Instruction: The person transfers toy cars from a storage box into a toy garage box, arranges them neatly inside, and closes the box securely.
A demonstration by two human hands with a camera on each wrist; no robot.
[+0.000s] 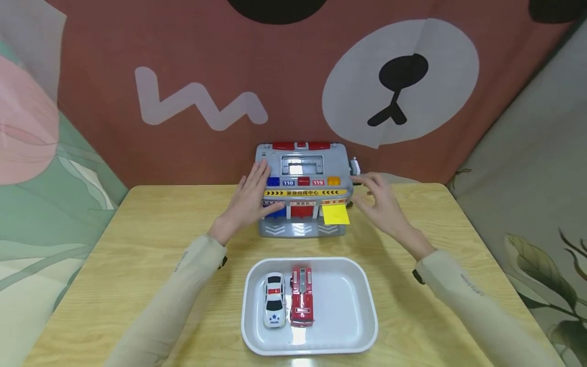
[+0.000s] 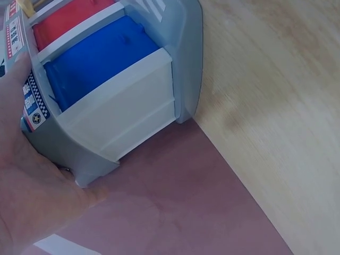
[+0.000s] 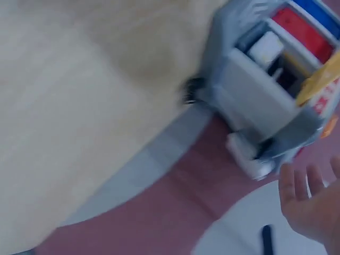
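Note:
A grey toy emergency station (image 1: 302,176) stands at the table's back, with blue (image 2: 103,58), red (image 1: 301,211) and yellow (image 1: 336,214) garage doors. The yellow door is swung up; in the right wrist view a white object (image 3: 266,49) shows in that bay. My left hand (image 1: 247,196) rests on the station's left side, fingers extended along the top and thumb toward the front. By the station's right side, my right hand (image 1: 378,201) has loosely bent fingers near a white part (image 3: 249,156) that sticks out there. The right wrist view shows that hand apart from the station.
A white tray (image 1: 344,306) lies in front of the station on the wooden table (image 1: 151,244). It holds a white police car (image 1: 274,300) and a red fire truck (image 1: 301,298). A brown cloth with a printed bear (image 1: 206,153) hangs behind.

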